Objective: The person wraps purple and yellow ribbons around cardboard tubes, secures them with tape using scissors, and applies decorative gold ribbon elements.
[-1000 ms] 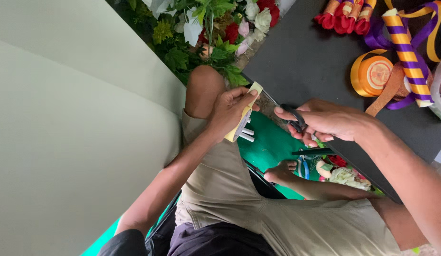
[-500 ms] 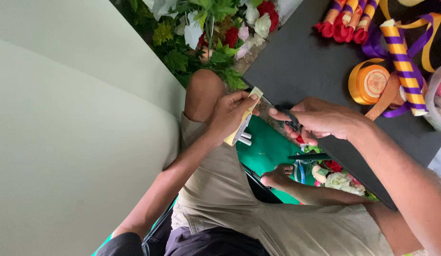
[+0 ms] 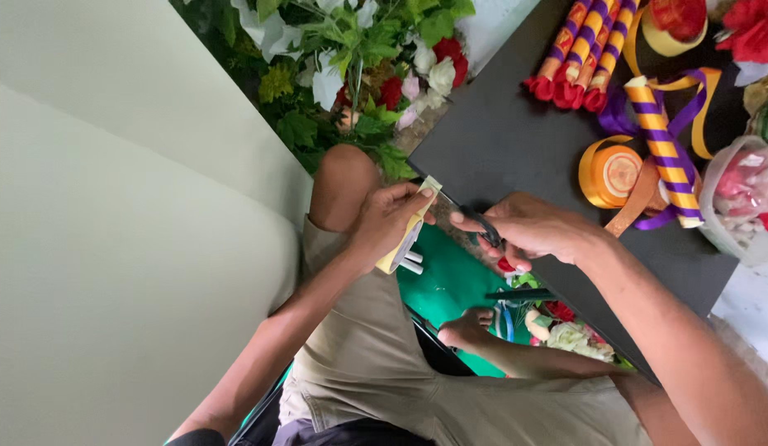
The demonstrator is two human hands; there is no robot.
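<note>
My left hand [image 3: 386,221] pinches a short pale yellow strip [image 3: 403,241], with small white tubes [image 3: 412,263] showing just below it. My right hand [image 3: 528,232] grips dark-handled scissors [image 3: 481,225] with a red part near the palm. Their thin blades reach to the strip's top end [image 3: 432,185]. Both hands hover over my lap, at the near edge of a black table [image 3: 516,132]. My bent knee [image 3: 343,183] is just left of my left hand.
On the black table lie an orange ribbon roll [image 3: 611,173], a purple-and-yellow striped stick [image 3: 663,149] and several striped sticks with red ends [image 3: 578,62]. Artificial flowers and leaves [image 3: 359,74] stand behind my knee. A green mat [image 3: 446,285], more flowers [image 3: 570,334] and my foot [image 3: 466,328] are below.
The hands stay together at the strip. The scissors' blades have moved slightly closer to the strip's end. The view has shifted a little.
</note>
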